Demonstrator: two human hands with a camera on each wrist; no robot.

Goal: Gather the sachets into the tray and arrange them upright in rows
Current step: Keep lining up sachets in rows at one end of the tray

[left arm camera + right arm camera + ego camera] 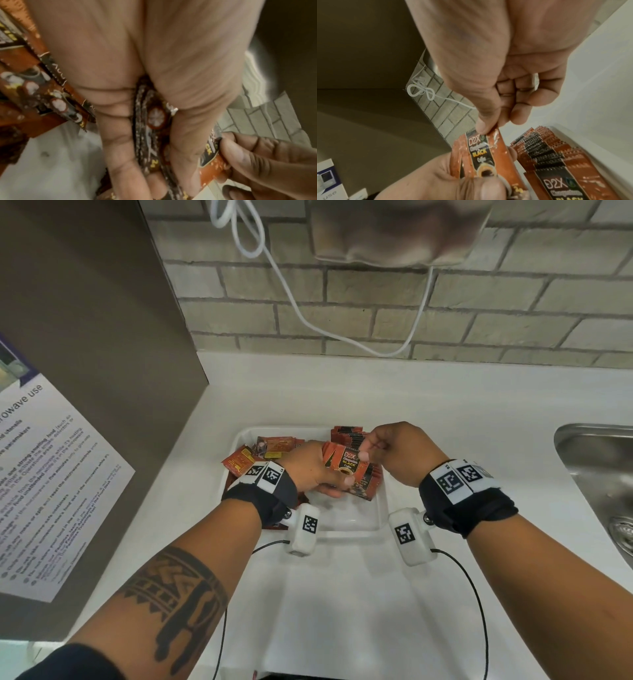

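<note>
Hands [322, 470] (over white counter [445, 412]) grip sachets [349, 467].

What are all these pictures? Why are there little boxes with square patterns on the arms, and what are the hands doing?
There is no robot here, just a person working. The big picture comes from a camera on the person's head, looking down. The other two come from the small white cameras strapped to each wrist, so they show the fingers very close up.

On the white counter sits a clear tray. Orange coffee sachets lie in a messy pile at its left side, and a neat row of sachets stands at the back right.

The left hand holds a bundle of sachets over the tray. The right hand pinches the top of the front sachet, the one marked D2X Black Coffee. A metal sink is at the right.
</note>
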